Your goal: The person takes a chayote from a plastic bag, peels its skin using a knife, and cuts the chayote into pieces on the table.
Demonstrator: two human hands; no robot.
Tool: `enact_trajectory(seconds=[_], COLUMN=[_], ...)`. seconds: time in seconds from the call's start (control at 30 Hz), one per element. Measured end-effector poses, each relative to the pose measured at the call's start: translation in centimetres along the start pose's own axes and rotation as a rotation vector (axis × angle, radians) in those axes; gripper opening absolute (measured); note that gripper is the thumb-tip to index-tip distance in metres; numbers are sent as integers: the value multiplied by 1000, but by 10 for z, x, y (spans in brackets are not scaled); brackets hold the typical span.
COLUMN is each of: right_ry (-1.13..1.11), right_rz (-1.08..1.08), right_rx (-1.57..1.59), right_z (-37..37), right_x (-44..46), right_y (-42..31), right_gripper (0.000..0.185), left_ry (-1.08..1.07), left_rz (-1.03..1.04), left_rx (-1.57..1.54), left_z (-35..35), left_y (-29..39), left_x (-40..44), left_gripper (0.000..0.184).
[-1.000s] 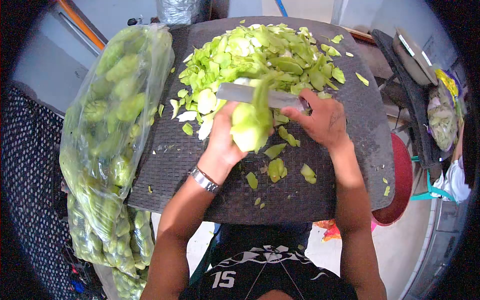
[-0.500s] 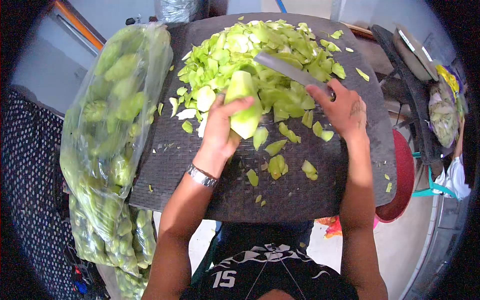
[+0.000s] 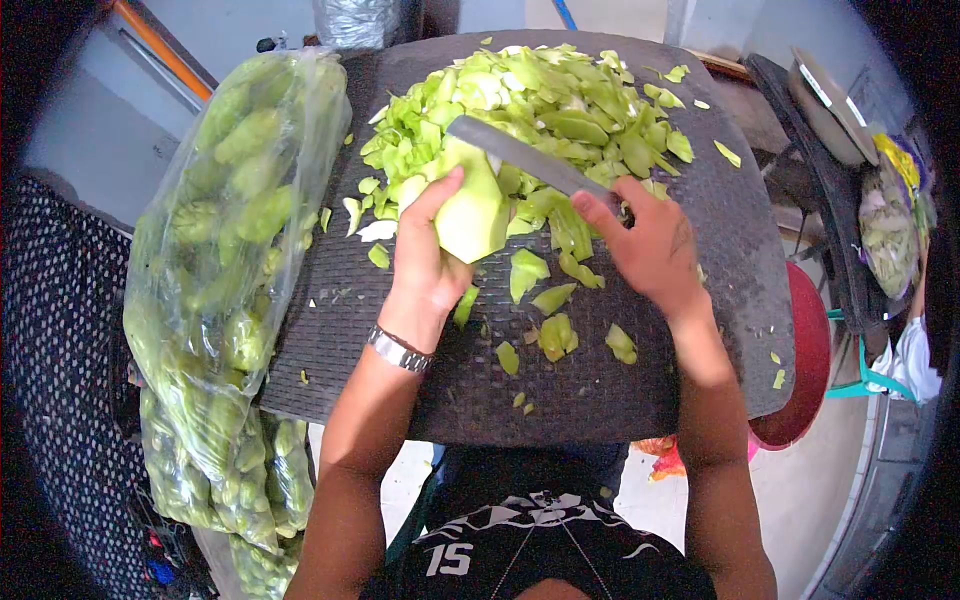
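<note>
My left hand (image 3: 427, 245) is wrapped around a partly peeled pale-green fruit or vegetable (image 3: 474, 215), elongated with flat cut facets; its exact kind I cannot tell. In my right hand (image 3: 652, 240) is a knife (image 3: 525, 155) with a broad grey blade, the handle mostly hidden by my fingers. The blade slants up to the left, with its tip at the upper end of the held piece. Behind both hands rises a large heap of green peelings (image 3: 600, 110). Several loose peelings (image 3: 557, 337) lie nearer to me on the dark woven-pattern table (image 3: 620, 400).
A long clear plastic bag (image 3: 235, 200) of green produce rests along the table's left side, with more filled bags (image 3: 210, 470) below. At the right stand a red round container (image 3: 805, 360) and a dark rack (image 3: 815, 170) with a hanging bag (image 3: 888, 225).
The knife and my right hand have moved left, bringing the blade to the upper end of the held piece. My left hand has shifted slightly left and turned the piece.
</note>
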State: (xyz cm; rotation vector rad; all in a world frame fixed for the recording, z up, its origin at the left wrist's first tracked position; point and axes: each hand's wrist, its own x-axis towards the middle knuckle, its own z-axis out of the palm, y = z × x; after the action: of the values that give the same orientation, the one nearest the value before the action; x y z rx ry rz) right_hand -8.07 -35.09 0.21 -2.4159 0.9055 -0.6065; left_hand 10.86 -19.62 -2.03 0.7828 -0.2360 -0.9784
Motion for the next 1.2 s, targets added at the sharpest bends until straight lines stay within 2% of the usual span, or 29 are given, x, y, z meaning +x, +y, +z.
enact_trajectory(seconds=[0.1,0.2,0.27,0.33,0.57,0.83,0.9,0.93,0.97,1.03,1.13,1.2], right_ry=[8,-33,-40,-48,-29,-71,-25,21,65,16,-77,-45], right_rz=[-99,-261,-364,-393,-477,-444,-381,-328,-274,-260,-346,-412], right_rx=[25,52,11,13,-2,-55,-24,30,81,70,25,49], right_z=[5,12,17,19,19,11,7,6,5,0,5,12], right_x=[-6,-14,-20,-21,-21,-21,-11,0,7,7,-13,-16], right_y=[-9,-17,-21,-23,-22,-21,-7,7,16,13,-15,-17], right_gripper=[64,60,56,58,62,63,64,65,66,65,65,65], left_ry=[39,100,11,-47,-25,-36,-81,-196,-212,-253,-47,48], left_rz=[-7,-112,-136,-145,-216,-184,-195,-151,-177,-223,-169,-190], left_rx=[-77,-176,-173,-154,-149,-71,-122,-102,-133,-199,-149,-180], left_z=[6,4,5,3,8,9,8,2,0,4,16,18], left_y=[-5,-10,-12,-14,-23,-20,-19,-15,-14,-10,-13,-13], left_x=[-3,-6,-8,-8,-10,-12,-11,-14,-16,-15,-13,-14], left_gripper=[45,45,47,53,55,56,55,53,53,53,54,56])
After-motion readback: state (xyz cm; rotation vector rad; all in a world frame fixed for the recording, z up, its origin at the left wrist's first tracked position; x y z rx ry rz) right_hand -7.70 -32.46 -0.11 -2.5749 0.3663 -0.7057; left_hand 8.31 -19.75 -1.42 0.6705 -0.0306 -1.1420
